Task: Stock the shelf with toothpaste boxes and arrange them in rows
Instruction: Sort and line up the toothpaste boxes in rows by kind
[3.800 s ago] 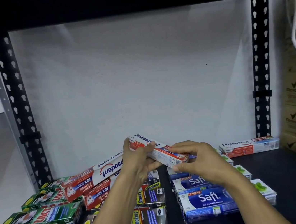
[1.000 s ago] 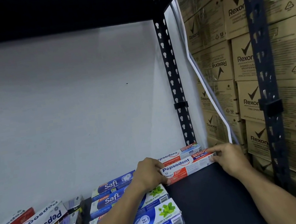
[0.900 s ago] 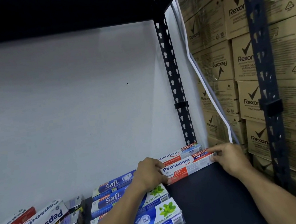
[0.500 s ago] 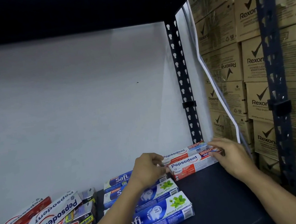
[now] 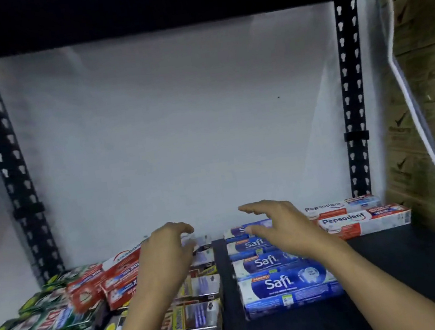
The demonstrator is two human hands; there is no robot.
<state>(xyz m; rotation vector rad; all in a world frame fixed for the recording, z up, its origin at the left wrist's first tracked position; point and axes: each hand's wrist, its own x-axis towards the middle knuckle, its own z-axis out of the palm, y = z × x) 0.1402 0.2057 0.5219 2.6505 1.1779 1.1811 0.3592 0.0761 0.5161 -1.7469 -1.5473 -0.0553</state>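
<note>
Toothpaste boxes [image 5: 287, 284] partly rowed beneath two empty, spread hands: left hand [image 5: 167, 251] over the jumbled heap [image 5: 94, 289] (most work left here), right hand [image 5: 280, 228] above the tidy Safi row [image 5: 268, 262], Pepsodent pair [image 5: 362, 222] aligned back right on the shelf [image 5: 403, 265].

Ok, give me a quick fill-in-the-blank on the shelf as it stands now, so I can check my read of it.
1. The left hand and right hand hover over the shelf, fingers loose, holding ____.
2. The blue boxes in the row under the right hand are branded ____.
3. At the back right, by the upright, lie ____ Pepsodent boxes.
Missing words: nothing; Safi; two.
</note>
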